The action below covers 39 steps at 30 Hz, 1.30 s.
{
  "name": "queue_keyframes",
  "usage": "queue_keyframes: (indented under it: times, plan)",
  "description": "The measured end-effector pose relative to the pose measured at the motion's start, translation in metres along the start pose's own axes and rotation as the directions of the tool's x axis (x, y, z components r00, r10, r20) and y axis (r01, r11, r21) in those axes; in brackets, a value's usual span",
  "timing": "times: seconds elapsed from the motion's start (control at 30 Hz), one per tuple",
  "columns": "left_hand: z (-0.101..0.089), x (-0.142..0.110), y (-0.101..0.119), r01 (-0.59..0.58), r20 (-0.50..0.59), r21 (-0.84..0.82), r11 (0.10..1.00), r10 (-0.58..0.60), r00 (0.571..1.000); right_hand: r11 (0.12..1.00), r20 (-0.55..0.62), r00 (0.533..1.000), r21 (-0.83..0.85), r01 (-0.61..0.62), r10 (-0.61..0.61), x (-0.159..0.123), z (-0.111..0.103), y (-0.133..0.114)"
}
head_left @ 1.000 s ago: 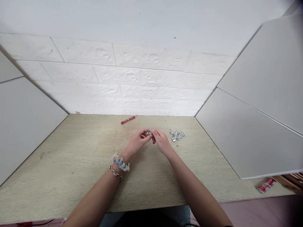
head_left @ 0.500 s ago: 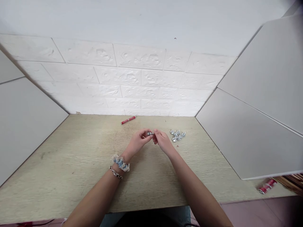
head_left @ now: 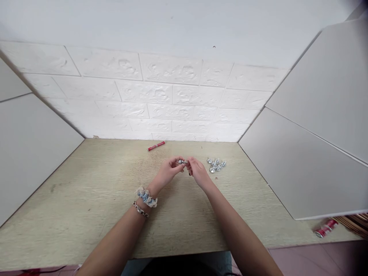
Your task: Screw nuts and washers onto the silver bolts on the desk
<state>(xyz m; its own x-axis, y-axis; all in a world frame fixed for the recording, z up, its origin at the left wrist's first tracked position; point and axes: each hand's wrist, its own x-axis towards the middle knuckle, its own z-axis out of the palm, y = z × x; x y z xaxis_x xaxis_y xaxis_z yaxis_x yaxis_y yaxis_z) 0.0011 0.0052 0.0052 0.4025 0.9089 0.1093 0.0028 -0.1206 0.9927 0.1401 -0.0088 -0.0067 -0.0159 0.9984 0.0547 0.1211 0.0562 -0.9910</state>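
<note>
A small silver bolt (head_left: 184, 162) with washers at its left end lies level between my hands, just above the table. My left hand (head_left: 169, 170) is closed, pinching the washer end between thumb and fingers. At the bolt's right tip, my right hand (head_left: 197, 171) has its thumb and forefinger pressed together; whether a nut sits between them is hidden. Several silver bolts with wide washers (head_left: 217, 165) lie in a cluster on the table to the right of my right hand.
Behind my hands a red pen-like tube (head_left: 156, 145) rests on the wooden table (head_left: 115, 214). White brick-patterned wall (head_left: 161, 94) closes off the back, with pale panels (head_left: 310, 161) at both sides. A red can-like object (head_left: 325, 227) lies at the right front edge.
My right fingers have shifted slightly right along the bolt, so more of its shank shows between the hands. My left hand stays where it was. The clustered bolts have not moved.
</note>
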Motion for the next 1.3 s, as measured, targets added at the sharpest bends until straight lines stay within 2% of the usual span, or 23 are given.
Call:
queue_keyframes:
  times: [0.13,0.3,0.4,0.5,0.6,0.83,1.03,1.3]
  plan:
    - [-0.0001,0.0002,0.001,0.028,0.032,0.005,1.0,-0.028,0.999,0.998,0.022,1.0,-0.063,-0.02,0.021,-0.0008,0.0001,-0.0023]
    - [-0.0004,-0.0002,0.0048,0.037,0.012,0.015,0.999,-0.037,0.999,0.987,0.002,0.997,-0.137,0.079,-0.08,-0.0032,0.0006,-0.0068]
    - [-0.0008,-0.0007,0.0072,0.061,-0.004,-0.032,0.998,-0.062,0.998,0.99,0.019,0.994,-0.096,0.105,-0.104,-0.0032,0.0014,-0.0071]
    - [-0.0008,-0.0012,0.0077,0.059,0.004,-0.052,0.997,-0.059,0.998,0.995,-0.03,0.994,-0.024,0.1,-0.101,-0.0024,0.001,-0.0065]
    - [0.0,-0.0013,0.0064,0.052,0.019,-0.039,0.998,-0.051,0.999,0.997,-0.067,0.995,-0.028,0.074,-0.076,-0.0021,-0.0003,-0.0059]
    - [0.0002,-0.0006,0.0057,0.021,0.064,-0.043,0.999,-0.018,0.998,0.998,0.047,0.999,-0.052,0.017,-0.014,-0.0023,0.0023,-0.0037]
    - [0.0002,0.0001,0.0035,0.021,0.011,-0.048,0.999,-0.021,1.0,0.994,0.012,0.997,-0.076,0.076,-0.076,-0.0042,0.0037,-0.0068]
    - [0.0018,-0.0004,0.0041,0.006,0.039,-0.093,0.996,-0.002,0.999,0.998,0.009,0.998,0.007,0.065,-0.065,-0.0041,0.0023,-0.0064]
